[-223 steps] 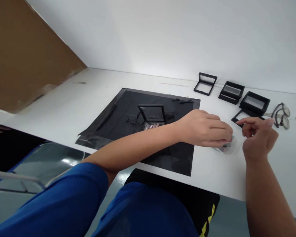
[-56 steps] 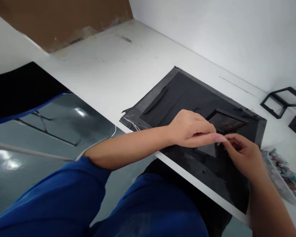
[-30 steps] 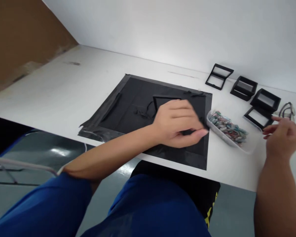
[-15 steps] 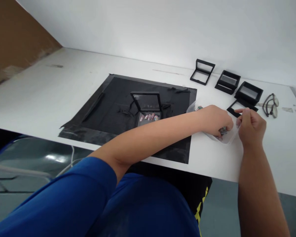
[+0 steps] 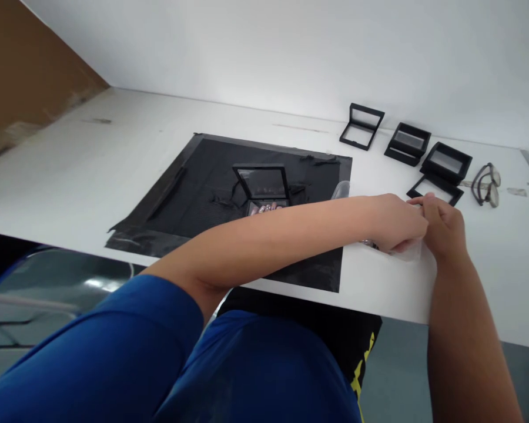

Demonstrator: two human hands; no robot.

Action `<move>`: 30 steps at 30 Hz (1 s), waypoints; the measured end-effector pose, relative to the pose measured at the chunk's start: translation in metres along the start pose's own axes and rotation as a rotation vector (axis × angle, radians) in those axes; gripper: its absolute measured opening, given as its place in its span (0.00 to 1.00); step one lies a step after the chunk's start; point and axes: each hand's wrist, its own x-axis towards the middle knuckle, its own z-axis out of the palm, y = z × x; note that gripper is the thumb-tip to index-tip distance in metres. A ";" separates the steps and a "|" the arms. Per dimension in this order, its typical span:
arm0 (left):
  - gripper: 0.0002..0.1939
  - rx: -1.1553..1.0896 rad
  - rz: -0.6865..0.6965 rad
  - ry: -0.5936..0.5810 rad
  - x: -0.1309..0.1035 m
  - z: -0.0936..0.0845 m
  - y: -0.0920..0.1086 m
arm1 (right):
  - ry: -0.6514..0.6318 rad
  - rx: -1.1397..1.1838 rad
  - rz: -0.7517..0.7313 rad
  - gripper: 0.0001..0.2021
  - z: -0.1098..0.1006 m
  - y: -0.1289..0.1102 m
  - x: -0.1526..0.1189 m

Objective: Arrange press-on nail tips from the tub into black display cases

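My left hand (image 5: 399,224) is over a clear plastic container (image 5: 412,254) at the right, its fingers curled down and mostly hidden. Touching it, my right hand (image 5: 443,226) is closed at the container's right side, with thumb and index finger together; what they pinch is hidden. Small items show under my left wrist. A black framed case (image 5: 262,183) stands with its lid raised on the black mat (image 5: 194,176). Several pinkish decorated nail tips (image 5: 267,208) lie in its base, partly covered by my left forearm.
Along the wall stand an opened black frame (image 5: 362,126), a black case (image 5: 408,144) and another black case (image 5: 447,161) with a flat frame before it. Eyeglasses (image 5: 486,185) lie at the right. The white table's front edge runs below my forearms.
My left hand has moved right and now meets my right hand, which has shifted slightly left. My left forearm covers more of the container and the nail tips.
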 end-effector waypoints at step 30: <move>0.08 -1.269 0.157 0.603 -0.142 0.029 0.027 | -0.049 0.046 0.004 0.20 -0.001 0.007 -0.002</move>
